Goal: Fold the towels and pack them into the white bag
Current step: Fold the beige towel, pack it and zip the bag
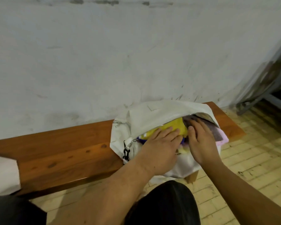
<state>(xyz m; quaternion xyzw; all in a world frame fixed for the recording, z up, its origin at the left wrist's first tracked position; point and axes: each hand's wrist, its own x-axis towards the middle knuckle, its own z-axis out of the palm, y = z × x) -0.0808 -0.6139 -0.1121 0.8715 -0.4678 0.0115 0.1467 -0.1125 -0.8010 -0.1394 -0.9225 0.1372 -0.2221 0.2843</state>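
Towels (183, 127) crowd the unzipped mouth of the white bag (152, 114), which lies on its side at the right end of a wooden bench (63, 151), close against a scuffed pale wall (104, 62). The bag's upper flap arches over the opening. A yellow towel (173, 125) sits on top in the middle; a purple towel (141, 139) shows at the left corner of the opening, and a grey-mauve towel (217, 133) and a pink towel (225, 137) stick out past the zip on the right.

The left hand (161, 143) lies flat on the yellow towel, fingers straight and slightly spread, gripping nothing. The right hand (199, 142) is beside it, nearly touching — fingers straight and together, tips on the grey-mauve towel just under the flap, thumb set apart, also gripping nothing.

A black clip (126, 151) hangs from the bag's left side. A white cloth (2, 172) lies over the bench's left end, at the frame's edge. Yellowish floor tiles (250, 168) run below, and a grey metal frame (266, 88) leans at the far right.
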